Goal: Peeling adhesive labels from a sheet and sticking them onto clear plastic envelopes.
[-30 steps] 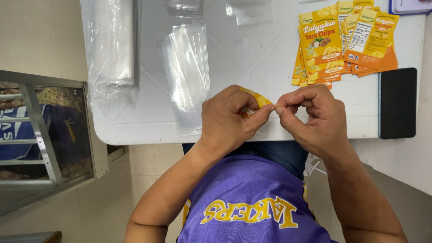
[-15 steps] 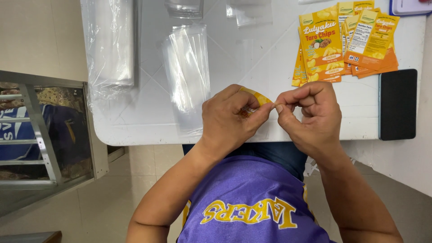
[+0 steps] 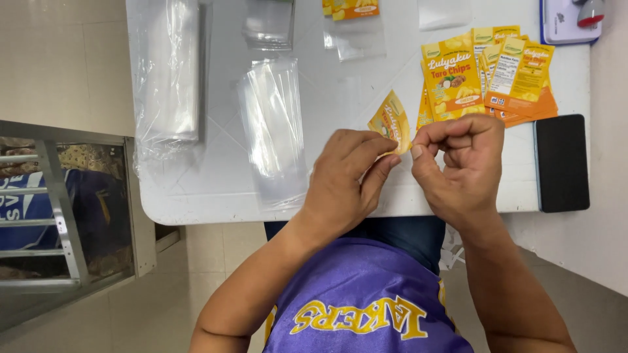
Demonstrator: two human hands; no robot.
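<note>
Both my hands meet over the near edge of the white table [image 3: 196, 183]. Pinched between them is a small yellow-orange label [image 3: 391, 121], which curls upward. My left hand [image 3: 347, 180] grips its lower edge with thumb and fingers. My right hand [image 3: 463, 163] pinches the same label from the right side. A pile of the same yellow-orange labels [image 3: 490, 75] lies fanned on the table just beyond my right hand.
A clear plastic bag [image 3: 271, 127] lies flat left of my hands, with a thicker stack of clear bags [image 3: 167, 72] at the table's left edge. More clear bags [image 3: 268, 23] sit farther back. A black phone [image 3: 561, 163] rests at the right edge. A metal rack [image 3: 59, 202] stands left.
The label now stands up higher between my fingers and shows more of its face. My hands stay together near the table's front edge.
</note>
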